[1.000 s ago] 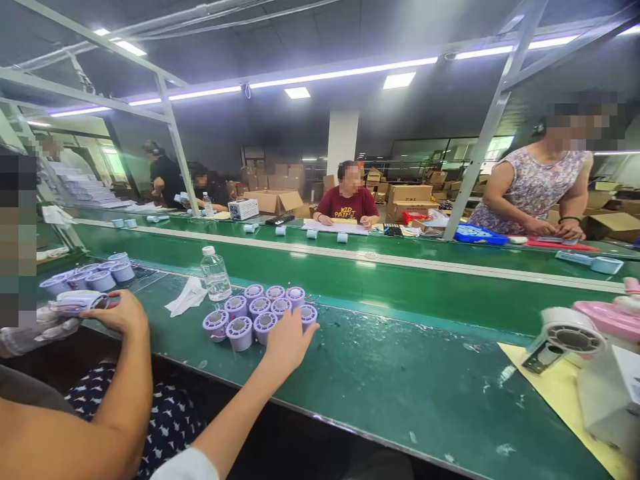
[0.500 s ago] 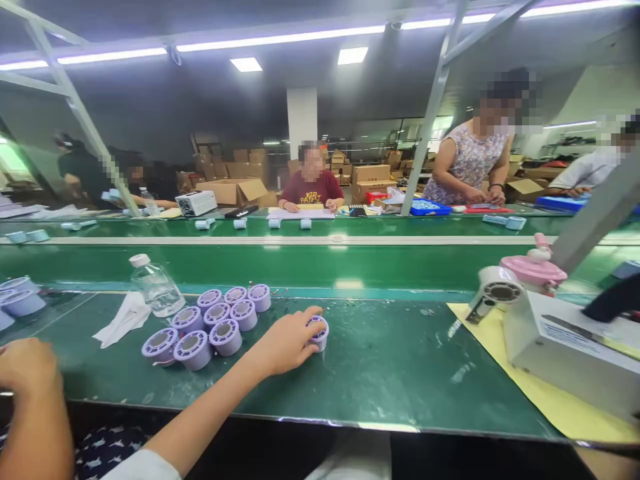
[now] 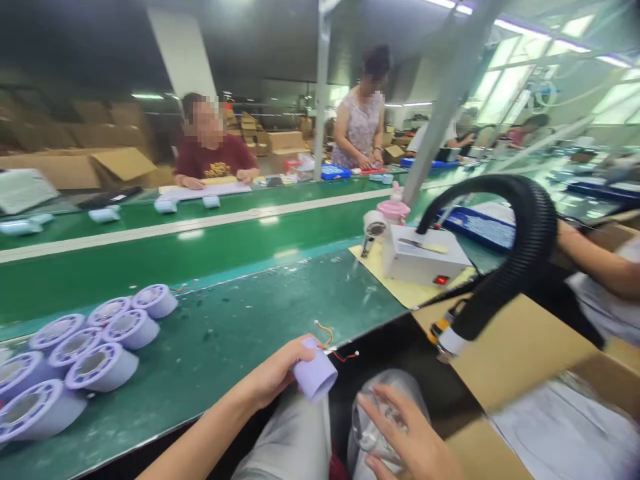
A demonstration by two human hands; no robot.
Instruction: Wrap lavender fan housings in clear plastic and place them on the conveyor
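- From the head view, we see the left hand closed round a lilac cylinder, thumb on top and fingers beneath; the part hangs just past the near edge of the green bench, above the lap, where both hands can get at it
- The cylinder is a short, smooth plastic drum held on its side, open end away from the palm; thin red and yellow wires trail from its far end, and the side-on hold seems to keep them free of the fingers
- The right hand is spread wide and clasps nothing; it lies on or just over a clear plastic bag in the lap, beside the held part; we cannot tell whether the palm presses the bag
- A cluster of like lilac cylinders stands on end at the left of the bench, touching one another, open rings upward; we judge they are kept there as stock within the left arm's reach
- To the right, a black ribbed hose arches over a cardboard box; behind it a white machine box sits on a yellow mat
- Beyond the green conveyor belt, a seated person in a dark red top and a standing person in a patterned top work at their own places; a co-worker's arm shows at the right edge
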